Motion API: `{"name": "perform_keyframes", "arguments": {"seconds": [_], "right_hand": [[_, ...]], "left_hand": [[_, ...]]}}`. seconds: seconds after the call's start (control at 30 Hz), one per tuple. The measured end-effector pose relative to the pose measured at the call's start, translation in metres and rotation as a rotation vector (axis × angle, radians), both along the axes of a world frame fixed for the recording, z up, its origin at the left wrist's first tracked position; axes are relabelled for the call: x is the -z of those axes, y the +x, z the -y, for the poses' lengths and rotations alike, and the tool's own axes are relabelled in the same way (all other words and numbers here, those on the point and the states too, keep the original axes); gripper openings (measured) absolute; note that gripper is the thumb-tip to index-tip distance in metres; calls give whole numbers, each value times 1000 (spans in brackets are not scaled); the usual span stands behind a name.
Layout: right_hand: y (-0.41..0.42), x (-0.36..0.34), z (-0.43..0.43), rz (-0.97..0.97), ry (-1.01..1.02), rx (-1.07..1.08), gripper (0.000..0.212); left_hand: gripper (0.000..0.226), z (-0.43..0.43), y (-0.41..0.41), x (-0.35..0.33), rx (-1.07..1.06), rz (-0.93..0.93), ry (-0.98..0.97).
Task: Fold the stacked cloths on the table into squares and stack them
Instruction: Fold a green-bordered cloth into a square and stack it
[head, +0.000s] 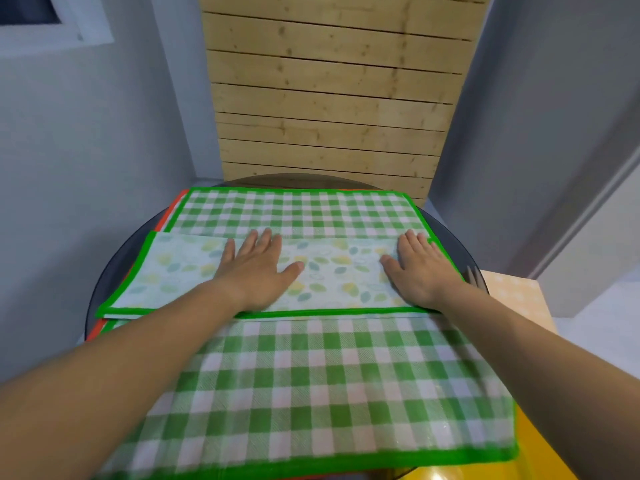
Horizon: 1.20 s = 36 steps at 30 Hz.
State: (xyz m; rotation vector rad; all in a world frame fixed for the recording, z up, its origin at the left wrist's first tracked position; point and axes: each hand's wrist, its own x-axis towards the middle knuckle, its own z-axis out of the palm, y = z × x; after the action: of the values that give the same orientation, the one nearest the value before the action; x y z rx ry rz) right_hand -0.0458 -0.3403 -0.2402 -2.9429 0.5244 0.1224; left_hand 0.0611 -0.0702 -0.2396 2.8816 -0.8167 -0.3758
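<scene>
Folded cloth [332, 271] on table [114, 271], left hand [258, 268] and right hand [420, 268] pressing flat, fingers [265, 239] straight, gripping nothing

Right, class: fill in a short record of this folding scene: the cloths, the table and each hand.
table: round dark glass table
checked cloth: green-and-white checked cloth with green hem, spread over the table
band: pale leaf-print cloth band, green-hemmed, lying across the checked cloth
left hand: flat, fingers straight, pressing the band
right hand: flat on the band's right end
beneath: orange cloth edge showing at left
</scene>
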Motion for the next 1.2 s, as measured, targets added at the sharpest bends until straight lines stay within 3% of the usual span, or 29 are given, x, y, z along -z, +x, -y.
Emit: {"name": "perform_keyframes", "arguments": {"seconds": [0.13,0.27,0.43,0.57,0.7,0.8,0.93,1.07,1.13,1.2], "right_hand": [[-1,-1,1,36,-6,-9,72],[-4,-13,-21,109,36,-118,41],[-10,-28,-64,81,279,-255,41],[-23,-38,-80,71,431,-236,37],[-39,-45,-91,106,421,-266,41],[-53,-50,-101,101,485,-292,32],[-71,-52,-111,73,483,-344,34],[-93,-52,-115,13,449,-375,42],[-103,-54,-113,14,415,-378,43],[-110,-54,-110,15,404,-376,40]], "left_hand": [[67,-13,20,-21,-67,121,34],[38,-23,30,-48,-32,199,56],[28,-31,34,-66,13,-35,-43],[27,-38,30,-83,-30,-80,-31],[28,-43,12,-89,-135,-174,-129],[51,-45,-8,-79,-298,-309,-217],[38,-50,-38,-64,-604,-578,-565],[25,-50,-79,-59,-704,-856,-855],[23,-51,-93,-61,-646,-884,-826],[16,-57,-107,-67,-457,-679,-596]]}}
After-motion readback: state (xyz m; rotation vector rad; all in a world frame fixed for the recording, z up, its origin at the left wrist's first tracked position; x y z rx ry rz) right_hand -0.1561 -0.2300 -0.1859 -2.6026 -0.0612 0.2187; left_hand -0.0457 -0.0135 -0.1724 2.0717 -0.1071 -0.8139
